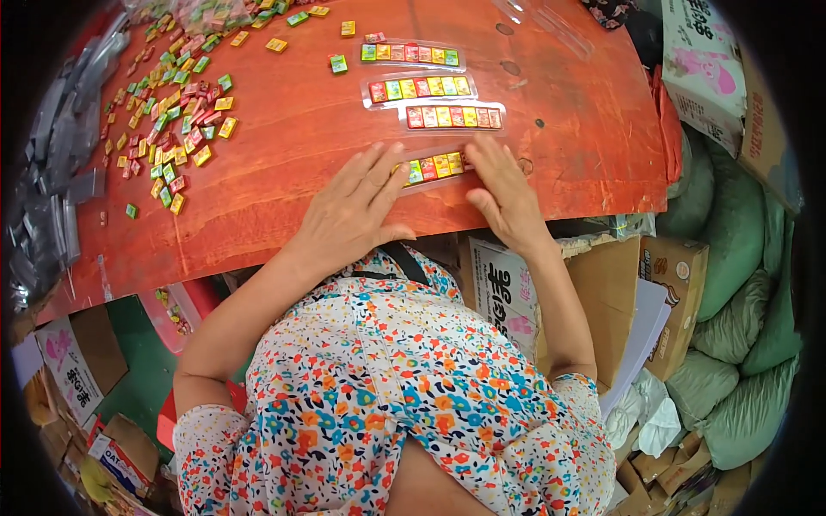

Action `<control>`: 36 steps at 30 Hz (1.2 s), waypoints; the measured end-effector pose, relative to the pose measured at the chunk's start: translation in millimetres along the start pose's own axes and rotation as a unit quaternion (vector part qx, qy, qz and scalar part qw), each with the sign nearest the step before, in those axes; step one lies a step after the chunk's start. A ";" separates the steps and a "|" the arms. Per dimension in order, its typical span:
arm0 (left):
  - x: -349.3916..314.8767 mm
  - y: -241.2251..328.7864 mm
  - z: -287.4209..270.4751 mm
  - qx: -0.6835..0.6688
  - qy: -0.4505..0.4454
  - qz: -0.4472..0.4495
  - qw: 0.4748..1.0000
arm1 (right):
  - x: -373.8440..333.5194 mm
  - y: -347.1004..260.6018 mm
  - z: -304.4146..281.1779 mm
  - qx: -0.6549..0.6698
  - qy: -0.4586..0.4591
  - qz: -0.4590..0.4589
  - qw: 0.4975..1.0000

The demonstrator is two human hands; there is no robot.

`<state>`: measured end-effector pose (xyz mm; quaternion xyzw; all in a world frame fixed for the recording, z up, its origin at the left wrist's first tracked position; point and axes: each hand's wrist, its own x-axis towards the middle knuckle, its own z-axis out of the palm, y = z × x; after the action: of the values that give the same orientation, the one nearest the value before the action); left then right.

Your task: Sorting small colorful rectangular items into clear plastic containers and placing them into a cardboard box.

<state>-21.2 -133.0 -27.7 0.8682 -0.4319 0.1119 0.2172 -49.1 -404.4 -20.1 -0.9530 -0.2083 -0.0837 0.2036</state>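
Near the front edge of the table lies a clear plastic tray (447, 179) with a row of small colourful wrapped pieces (428, 168), like sweets. My left hand (346, 206) lies at the row's left end, fingers stretched out and covering that end. Over the right end, my right hand (509, 199) rests with straight fingers and its thumb apart. Neither hand visibly grips anything. Just beyond are three more filled trays: a near one (454, 117), a middle one (419, 89) and a far one (409, 55).
Loose wrapped pieces (172, 129) are scattered over the left of the red table (284, 129). Clear empty trays (52, 189) pile along its left edge. An open cardboard box (602, 284) stands below the front edge; green sacks (731, 232) are stacked at the right.
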 end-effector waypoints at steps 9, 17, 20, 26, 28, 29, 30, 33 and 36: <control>11.4 2.6 -15.7 -0.317 -0.008 -0.323 0.892 | 25.2 -14.1 -4.0 0.189 0.070 0.287 0.937; 55.3 -17.6 -7.7 -0.495 0.049 -0.348 0.795 | 27.1 7.0 -29.5 0.369 0.112 0.356 0.851; 64.9 -48.1 11.8 -0.503 0.078 -0.322 0.798 | 47.9 37.0 -2.6 0.241 0.169 0.297 0.908; 65.7 -69.1 31.4 -0.447 0.029 -0.310 0.838 | 68.9 53.1 38.4 0.143 0.228 0.273 0.924; 69.5 -58.8 30.8 -0.416 0.013 -0.307 0.856 | 58.6 58.5 37.5 0.123 0.255 0.278 0.918; 68.1 -55.9 26.9 -0.373 0.014 -0.321 0.870 | 61.8 51.9 28.8 0.141 0.210 0.301 0.920; 68.1 -55.9 26.8 -0.370 0.010 -0.321 0.872 | 63.1 48.0 24.8 0.161 0.162 0.320 0.919; 62.2 -59.2 22.6 -0.349 0.036 -0.357 0.866 | 70.4 47.3 32.9 0.143 0.203 0.307 0.919; 58.0 -62.0 30.1 -0.405 0.048 -0.349 0.844 | 66.7 48.7 24.6 0.118 0.126 0.288 0.942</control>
<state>63.5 -155.0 -49.5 0.7899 -0.0969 -0.1148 0.5945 33.7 -410.3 -43.3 -0.9229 0.0943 -0.1159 0.3550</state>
